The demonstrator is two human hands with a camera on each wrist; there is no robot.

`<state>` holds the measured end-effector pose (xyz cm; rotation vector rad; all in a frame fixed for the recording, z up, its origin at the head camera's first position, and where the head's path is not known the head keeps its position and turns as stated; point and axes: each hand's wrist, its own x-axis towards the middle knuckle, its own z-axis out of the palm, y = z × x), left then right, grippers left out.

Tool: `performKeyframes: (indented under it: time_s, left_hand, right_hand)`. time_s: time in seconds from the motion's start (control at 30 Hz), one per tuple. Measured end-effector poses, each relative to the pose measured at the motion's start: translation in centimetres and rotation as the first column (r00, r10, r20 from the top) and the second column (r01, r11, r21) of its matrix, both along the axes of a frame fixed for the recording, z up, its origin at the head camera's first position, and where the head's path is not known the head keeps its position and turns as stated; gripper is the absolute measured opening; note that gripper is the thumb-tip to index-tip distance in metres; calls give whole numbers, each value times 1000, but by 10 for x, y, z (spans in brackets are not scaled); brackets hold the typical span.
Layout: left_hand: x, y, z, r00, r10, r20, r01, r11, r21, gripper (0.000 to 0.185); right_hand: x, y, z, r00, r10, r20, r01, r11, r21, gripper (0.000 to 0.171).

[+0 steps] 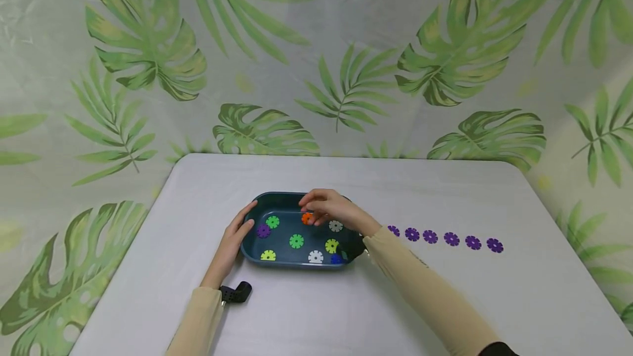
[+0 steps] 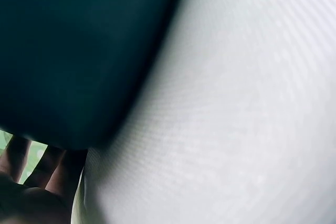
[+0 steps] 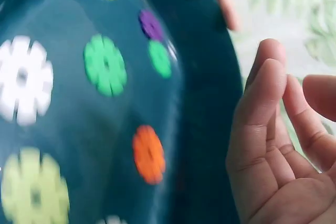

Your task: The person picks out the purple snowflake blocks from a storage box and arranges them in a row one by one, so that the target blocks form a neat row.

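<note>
Left hand (image 1: 236,239), frame centre-left, steadies the tray (image 1: 277,200) with straight fingers; right hand (image 1: 330,209), loosely uncurled, hovers over the orange disc (image 1: 307,217).

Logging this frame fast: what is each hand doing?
Left hand: open, resting against the dark teal plastic tray.
Right hand: open, holding nothing, above the tray.

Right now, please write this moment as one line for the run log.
left hand: rests on tray left rim | right hand: open, above orange disc, holding nothing | purple discs: row on table
</note>
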<state>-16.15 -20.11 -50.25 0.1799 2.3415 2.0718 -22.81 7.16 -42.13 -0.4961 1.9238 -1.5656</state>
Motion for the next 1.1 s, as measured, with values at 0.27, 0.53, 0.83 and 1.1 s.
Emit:
performKeyframes:
  time_s: [0.27,0.53,0.83,1.1]
  left_hand:
    - [-1,-2,-1,1000,-1,8,1,1000,-8,44]
    - [0,-1,1,1000,-5,15,5,1000,-8,44]
    - [-1,-2,2,1000,-7,16,7,1000,0,44]
    - [0,-1,3,1000,-6,22,6,1000,7,44]
  right_hand:
    - [3,-59,-15,991,70,118,-76,996,47,32]
    - [-2,-85,-24,969,35,246,-50,997,54,30]
    - [-4,-98,-27,962,51,268,-76,994,84,27]
    - [-5,-101,-31,971,71,226,-100,987,123,24]
